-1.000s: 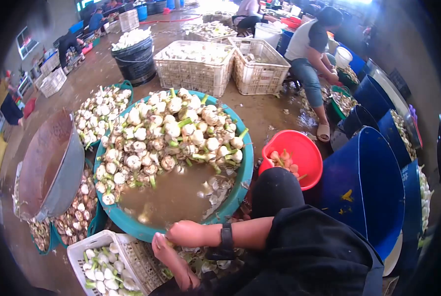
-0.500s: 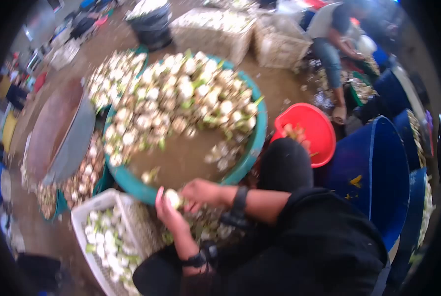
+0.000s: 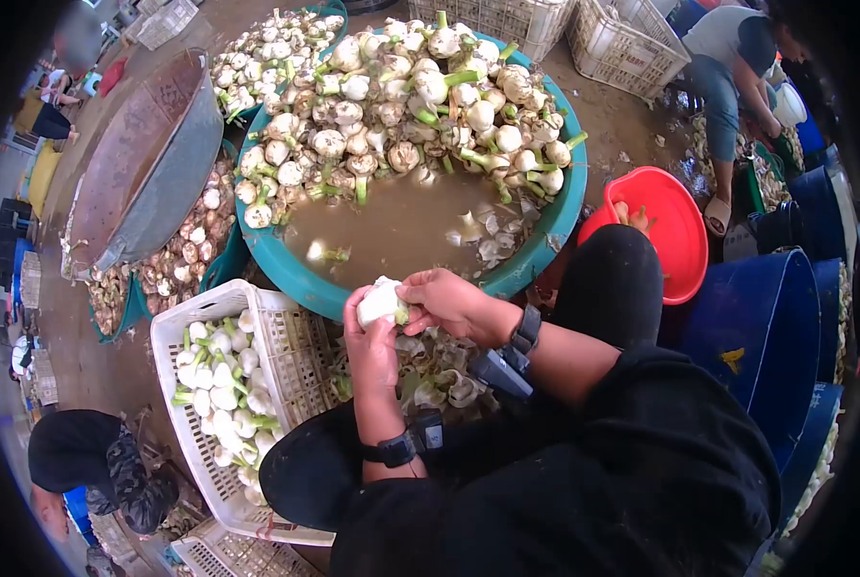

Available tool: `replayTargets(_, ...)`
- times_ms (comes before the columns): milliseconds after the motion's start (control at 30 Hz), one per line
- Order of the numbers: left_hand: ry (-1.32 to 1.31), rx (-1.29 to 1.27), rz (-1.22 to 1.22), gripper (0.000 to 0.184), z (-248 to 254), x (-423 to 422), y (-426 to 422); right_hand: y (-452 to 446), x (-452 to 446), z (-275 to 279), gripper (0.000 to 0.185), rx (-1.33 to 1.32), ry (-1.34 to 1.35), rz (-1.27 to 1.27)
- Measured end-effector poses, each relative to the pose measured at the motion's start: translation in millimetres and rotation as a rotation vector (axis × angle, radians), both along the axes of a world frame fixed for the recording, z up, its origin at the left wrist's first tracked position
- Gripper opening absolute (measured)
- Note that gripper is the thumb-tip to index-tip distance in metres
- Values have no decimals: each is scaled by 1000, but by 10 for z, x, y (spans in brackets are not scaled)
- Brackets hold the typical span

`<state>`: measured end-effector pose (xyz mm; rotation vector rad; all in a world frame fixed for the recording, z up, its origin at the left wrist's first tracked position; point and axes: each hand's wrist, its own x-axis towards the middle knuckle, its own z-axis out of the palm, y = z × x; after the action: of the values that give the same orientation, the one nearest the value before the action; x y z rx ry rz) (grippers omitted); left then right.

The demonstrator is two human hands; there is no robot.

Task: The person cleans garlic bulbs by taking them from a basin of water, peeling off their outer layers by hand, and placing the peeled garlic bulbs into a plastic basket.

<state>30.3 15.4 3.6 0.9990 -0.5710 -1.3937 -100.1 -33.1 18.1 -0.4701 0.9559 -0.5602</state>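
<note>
My left hand is wrapped round a white garlic bulb in front of the green tub's near rim. My right hand pinches the bulb's green stem end from the right. Behind them, the round green tub holds a heap of unpeeled garlic bulbs and muddy water, where a pale bulb and loose skins float. Peeled white garlic fills part of the white crate at the left. Garlic skins lie below my hands.
A red basin and a large blue barrel stand to the right. A grey metal tub leans at the left. Another person sits at the upper right, and one more bends down at the lower left.
The view has tilted down and shifted. My hands have turned so that the white bulb shows clearly between them; one second ago it was mostly hidden.
</note>
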Motion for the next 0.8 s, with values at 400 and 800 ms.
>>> replayTargets(400,-386,-56,-49,45,33,-63,21,32,58,64,18,-235,-97,-148)
replayTargets(800,-354,66,-259,39,-1,-40,72,-57,-191,176,26,-186,-344,-275)
